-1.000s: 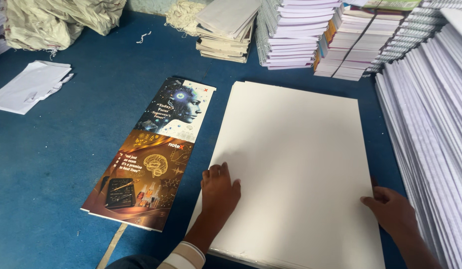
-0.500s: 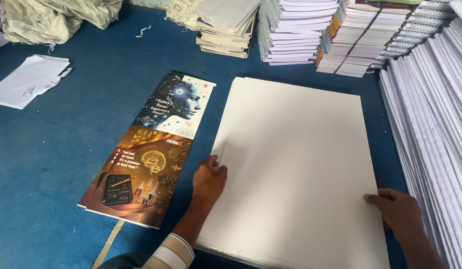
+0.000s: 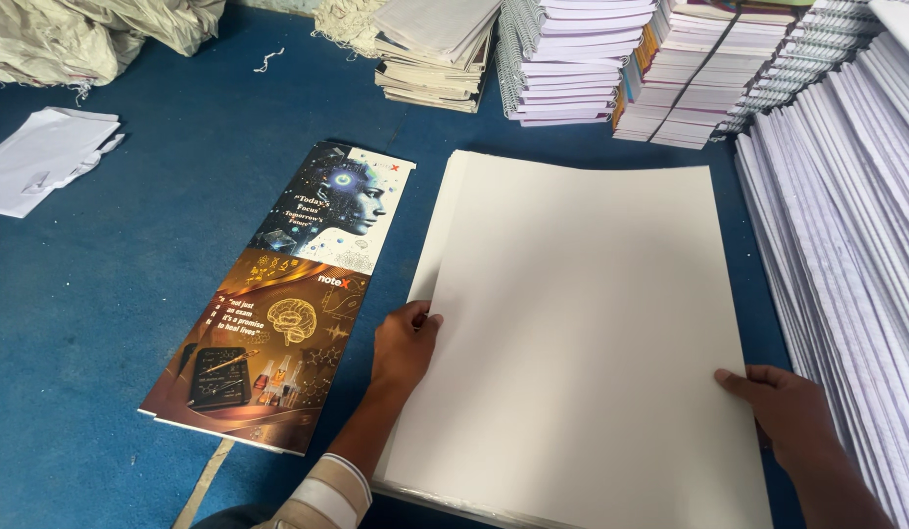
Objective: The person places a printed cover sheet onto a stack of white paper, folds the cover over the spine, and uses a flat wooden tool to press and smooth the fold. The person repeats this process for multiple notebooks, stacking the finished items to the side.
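Lengthwise away: top sheet (image 3: 582, 343), left hand (image 3: 404, 345), right hand (image 3: 783, 407) at edges.

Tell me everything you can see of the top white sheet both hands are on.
The top white sheet is large, blank, off-white, paper or thin card, flat, on a stack of like sheets skewed slightly beneath it, over the blue floor. The left hand grips its left edge; the right hand holds its right edge.
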